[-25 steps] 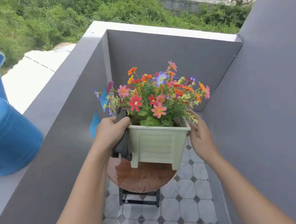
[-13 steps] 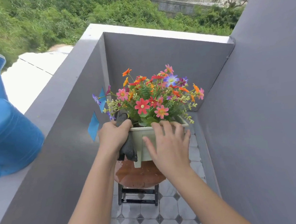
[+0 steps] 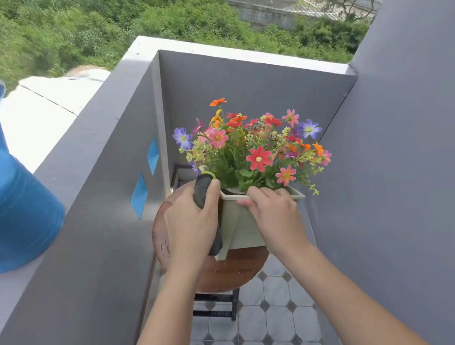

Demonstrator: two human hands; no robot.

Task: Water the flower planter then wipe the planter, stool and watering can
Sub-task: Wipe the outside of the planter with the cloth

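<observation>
Cream flower planter (image 3: 241, 225) upright on round brown stool (image 3: 228, 276), centre frame; blue watering can (image 3: 14, 214) far left.

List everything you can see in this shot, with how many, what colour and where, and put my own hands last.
planter: one, cream, standing on the stool, near corner facing the camera.
flowers: one mixed bunch, red, pink, orange, purple and yellow, filling the planter.
stool: one, round brown seat with water drops, dark frame, on the tiled floor.
cloth: one, dark grey, pressed against the planter's left side.
watering can: one, blue, on the wall ledge at far left.
blue marks: two, on the left wall's inner face.
floor tiles: many, pale with dark diamonds.
left hand: gripping the cloth.
right hand: gripping the planter's front rim.
</observation>
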